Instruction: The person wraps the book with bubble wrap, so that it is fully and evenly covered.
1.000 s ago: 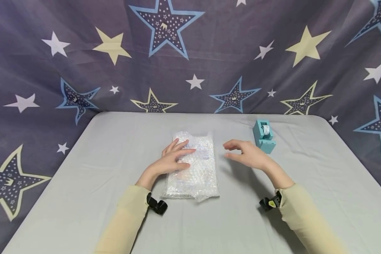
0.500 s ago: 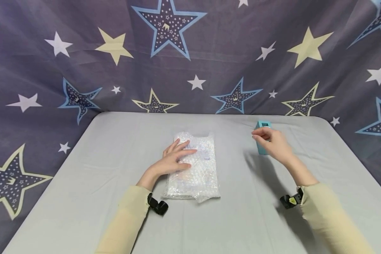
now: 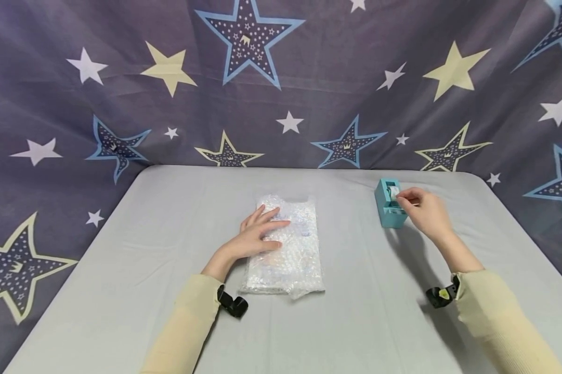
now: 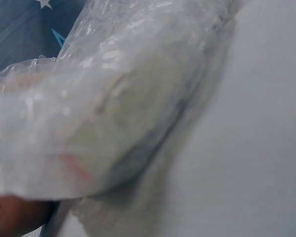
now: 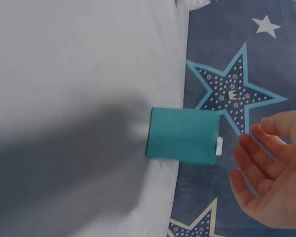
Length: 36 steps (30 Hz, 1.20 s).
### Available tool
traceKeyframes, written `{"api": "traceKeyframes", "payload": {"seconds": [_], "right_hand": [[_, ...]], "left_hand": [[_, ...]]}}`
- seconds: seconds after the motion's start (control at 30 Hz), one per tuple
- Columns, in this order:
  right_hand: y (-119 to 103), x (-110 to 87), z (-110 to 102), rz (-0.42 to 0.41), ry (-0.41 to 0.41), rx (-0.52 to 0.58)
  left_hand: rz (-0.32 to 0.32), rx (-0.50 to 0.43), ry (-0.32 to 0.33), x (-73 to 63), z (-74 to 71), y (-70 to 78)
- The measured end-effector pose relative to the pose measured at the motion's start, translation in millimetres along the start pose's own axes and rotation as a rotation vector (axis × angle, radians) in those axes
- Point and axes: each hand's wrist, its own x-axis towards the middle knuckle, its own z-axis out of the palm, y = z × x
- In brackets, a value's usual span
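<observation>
A flat bubble-wrapped package [image 3: 299, 259] lies on the table in front of me. My left hand [image 3: 250, 240] rests on its left side with fingers spread. In the left wrist view the clear bubble wrap [image 4: 133, 94] fills much of the picture, with part of the hand at the lower left. To the right stands a teal tape dispenser [image 3: 392, 219] with a roll of clear tape [image 3: 393, 192] in it. My right hand [image 3: 423, 210] hovers just right of the roll, fingers loosely bent. In the right wrist view nothing shows between its fingertips, close to the dispenser [image 5: 183, 136].
A light grey cloth covers the table [image 3: 192, 208]. Behind it hangs a dark curtain [image 3: 309, 62] with a star pattern, meeting the table's far edge. Black wrist cameras sit on both cuffs.
My right hand has moved from beside the package rightward, passing over the tape dispenser to its right side. The left hand and the package have stayed in place.
</observation>
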Motion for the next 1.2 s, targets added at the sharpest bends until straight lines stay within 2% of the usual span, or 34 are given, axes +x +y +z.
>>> {"api": "traceKeyframes", "payload": {"seconds": [0.17, 0.27, 0.43, 0.8, 1.2], "right_hand": [[9.4, 0.4, -2.3, 0.075, -0.023, -0.022], [13.5, 0.1, -1.9, 0.108, -0.065, -0.026], [17.4, -1.1, 0.5, 0.165, -0.152, 0.001], [22.3, -0.9, 5.0, 0.277, -0.236, 0.071], [21.0, -3.0, 11.6, 0.308, -0.153, 0.137]], "left_hand": [[0.005, -0.004, 0.003, -1.1, -1.1, 1.5], [0.005, -0.005, 0.004, -1.5, -1.4, 2.0], [0.007, -0.004, 0.005, -1.3, -0.9, 1.7], [0.015, -0.004, 0.013, -0.8, 1.0, -0.5], [0.015, -0.006, 0.006, -0.9, 0.6, -0.4]]}}
